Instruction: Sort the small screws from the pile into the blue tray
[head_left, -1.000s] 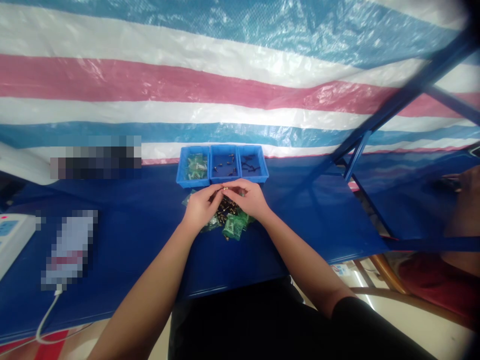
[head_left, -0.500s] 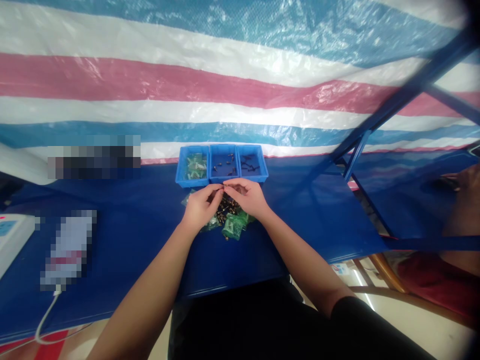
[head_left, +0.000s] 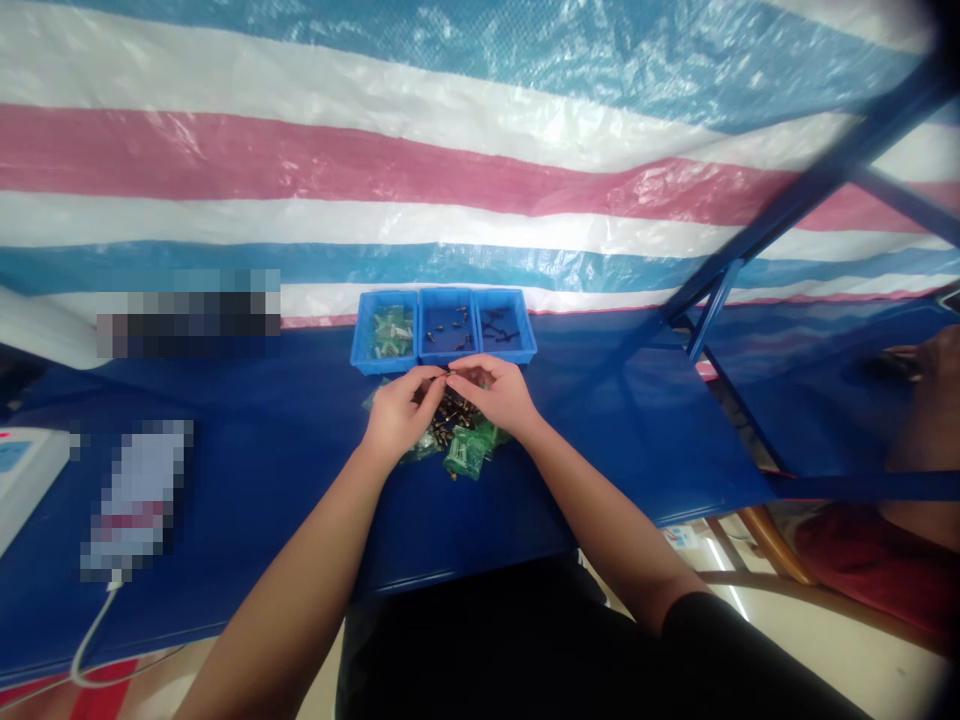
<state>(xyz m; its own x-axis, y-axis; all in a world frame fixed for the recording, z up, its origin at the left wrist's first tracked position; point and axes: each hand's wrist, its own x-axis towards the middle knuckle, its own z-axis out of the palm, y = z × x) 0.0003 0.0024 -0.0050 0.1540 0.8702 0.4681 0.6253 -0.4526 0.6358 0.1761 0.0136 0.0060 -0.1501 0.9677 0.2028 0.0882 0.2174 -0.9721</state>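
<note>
My left hand and right hand have barely moved; both sets of fingers still pinch one small brass part over the parts pile, nothing dropped into the blue bins yet

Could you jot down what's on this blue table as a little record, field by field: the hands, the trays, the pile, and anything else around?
Left hand: fingertips pinched, meeting the right hand above the pile; what they hold is too small to tell
Right hand: same pinch, fingertips against the left
Pile: small dark and brass-coloured parts mixed with green pieces, under the hands
Trays: three blue ones side by side behind the pile; green pieces left, dark parts middle and right
Table: blue cover
Backdrop: striped tarp
Far right: another person's hand
</note>
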